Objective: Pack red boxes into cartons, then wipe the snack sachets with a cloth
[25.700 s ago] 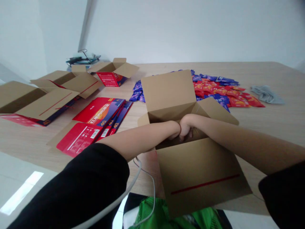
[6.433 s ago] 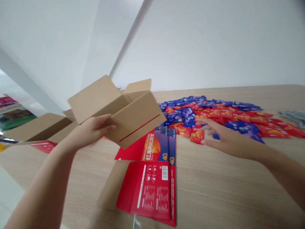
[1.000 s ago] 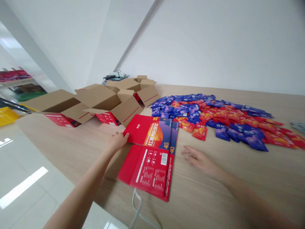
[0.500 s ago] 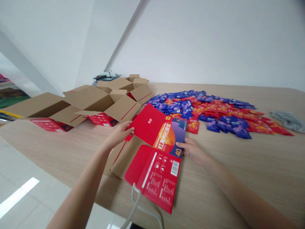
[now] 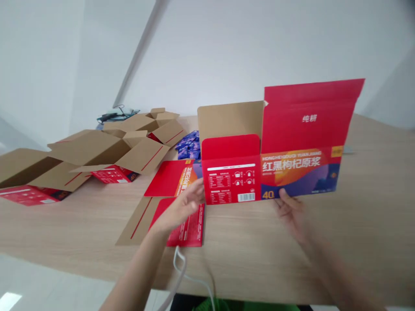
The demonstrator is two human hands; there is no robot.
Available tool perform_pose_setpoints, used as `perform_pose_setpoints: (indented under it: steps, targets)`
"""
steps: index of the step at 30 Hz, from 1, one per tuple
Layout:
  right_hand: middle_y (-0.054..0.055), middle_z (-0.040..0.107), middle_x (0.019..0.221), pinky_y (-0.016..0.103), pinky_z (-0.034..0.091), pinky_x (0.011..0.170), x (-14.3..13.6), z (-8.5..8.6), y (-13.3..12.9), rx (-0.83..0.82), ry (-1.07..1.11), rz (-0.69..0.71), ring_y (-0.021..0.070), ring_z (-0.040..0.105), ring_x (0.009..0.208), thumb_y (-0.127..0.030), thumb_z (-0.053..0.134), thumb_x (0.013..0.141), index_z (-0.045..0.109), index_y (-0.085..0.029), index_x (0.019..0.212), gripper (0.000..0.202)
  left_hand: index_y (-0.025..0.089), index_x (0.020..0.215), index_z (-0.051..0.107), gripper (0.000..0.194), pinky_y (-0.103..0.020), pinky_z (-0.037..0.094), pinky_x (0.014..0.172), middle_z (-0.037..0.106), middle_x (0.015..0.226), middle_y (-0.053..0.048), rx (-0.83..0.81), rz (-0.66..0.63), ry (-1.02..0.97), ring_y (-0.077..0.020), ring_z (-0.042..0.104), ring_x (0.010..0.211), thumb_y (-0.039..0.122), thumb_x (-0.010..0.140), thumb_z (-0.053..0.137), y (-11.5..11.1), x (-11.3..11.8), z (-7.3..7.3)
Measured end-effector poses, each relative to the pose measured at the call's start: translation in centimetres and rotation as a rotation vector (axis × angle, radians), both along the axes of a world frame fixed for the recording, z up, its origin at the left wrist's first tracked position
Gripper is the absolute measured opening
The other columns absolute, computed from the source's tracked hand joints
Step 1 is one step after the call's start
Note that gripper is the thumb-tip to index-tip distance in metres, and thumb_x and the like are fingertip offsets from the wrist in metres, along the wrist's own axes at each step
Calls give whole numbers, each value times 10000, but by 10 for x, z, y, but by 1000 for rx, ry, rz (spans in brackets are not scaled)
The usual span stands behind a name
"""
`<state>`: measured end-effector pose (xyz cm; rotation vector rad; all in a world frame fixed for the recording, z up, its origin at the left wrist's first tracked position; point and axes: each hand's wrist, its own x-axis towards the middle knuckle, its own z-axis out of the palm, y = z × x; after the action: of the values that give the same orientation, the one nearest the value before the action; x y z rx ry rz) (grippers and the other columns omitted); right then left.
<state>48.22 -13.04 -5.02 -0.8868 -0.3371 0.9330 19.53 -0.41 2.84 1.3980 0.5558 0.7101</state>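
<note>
A red and purple printed carton (image 5: 300, 168) with its top flaps raised is held up over the table. My right hand (image 5: 290, 211) grips its lower edge, thumb on the printed front and fingers behind. My left hand (image 5: 183, 207) is beside the carton's left edge, fingers extended and thumb apart; whether the fingertips touch the edge is hard to tell. Under my left hand another flat carton (image 5: 162, 179) lies on the table, its brown flap (image 5: 138, 220) spread toward the left.
Several opened brown cartons (image 5: 87, 147) stand at the left. Purple sachets (image 5: 189, 147) show behind the held carton, which hides whatever lies further right. A white cable (image 5: 181, 263) hangs by the front edge of the wooden table (image 5: 246, 268). Dark items (image 5: 118, 115) lie at the back.
The held carton has been raised, turned upright and moved right, uncovering a flat carton on the table. My left hand has loosened from its flap. The view has swung right.
</note>
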Motion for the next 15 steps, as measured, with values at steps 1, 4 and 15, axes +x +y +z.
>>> perform_pose_setpoints:
  steps: [1, 4, 15]
  targets:
    - [-19, 793, 1013, 357, 609, 961, -8, -4, -4, -18, 17, 20, 210, 713, 1098, -352, 874, 711, 733, -320, 1029, 350, 253, 1219, 643, 679, -446, 548, 964, 726, 1239, -117, -32, 27, -8, -310, 689, 1133, 615, 684, 850, -10, 13, -4]
    - [1, 782, 952, 389, 618, 944, -16, -18, -17, -110, 5, 123, 224, 734, 1004, -366, 905, 659, 725, -275, 943, 348, 215, 1060, 703, 399, -427, 580, 932, 786, 1065, -73, -152, 181, -15, -270, 744, 994, 408, 751, 866, -25, 35, -13]
    - [5, 725, 1143, 448, 535, 1039, 111, -41, -96, -196, -531, -311, 243, 669, 1084, -378, 901, 629, 675, -289, 1161, 585, 163, 836, 780, 276, -435, 561, 923, 804, 890, -86, -107, 92, 51, -287, 753, 885, 377, 700, 890, -25, 35, -58]
